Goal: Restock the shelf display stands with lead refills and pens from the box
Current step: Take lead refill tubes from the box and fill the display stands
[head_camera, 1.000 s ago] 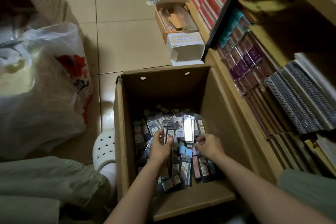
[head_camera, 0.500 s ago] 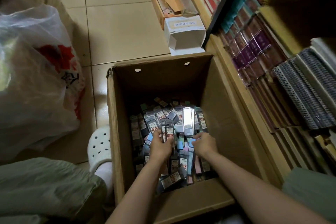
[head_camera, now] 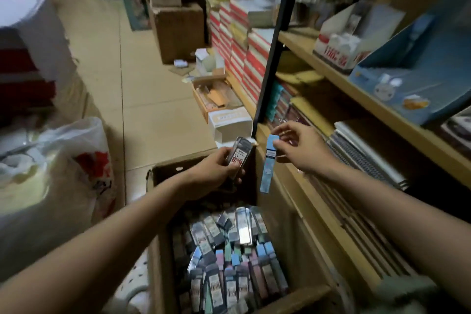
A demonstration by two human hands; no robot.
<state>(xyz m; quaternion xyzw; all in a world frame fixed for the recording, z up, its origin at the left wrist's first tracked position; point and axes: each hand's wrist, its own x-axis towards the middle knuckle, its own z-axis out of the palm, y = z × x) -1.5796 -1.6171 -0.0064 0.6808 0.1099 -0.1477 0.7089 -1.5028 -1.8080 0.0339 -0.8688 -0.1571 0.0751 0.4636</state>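
Note:
The open cardboard box [head_camera: 158,250] on the floor holds several lead refill cases [head_camera: 229,257] in grey, blue and pink. My left hand [head_camera: 216,173] is raised above the box's far end and grips a few dark refill cases with red labels [head_camera: 238,158]. My right hand [head_camera: 299,148] is lifted toward the shelf and pinches the top of a light blue refill case [head_camera: 267,168] that hangs down. On the upper shelf stand a white display stand [head_camera: 339,46] and a blue display stand [head_camera: 418,79].
A wooden shelf unit [head_camera: 356,89] with notebooks fills the right side. A white plastic bag [head_camera: 51,173] sits at the left. Small cartons [head_camera: 229,122] and brown boxes [head_camera: 178,30] stand on the tiled floor beyond the box.
Both hands have come up out of the box, each with refill cases. The view has tilted up toward the shelves.

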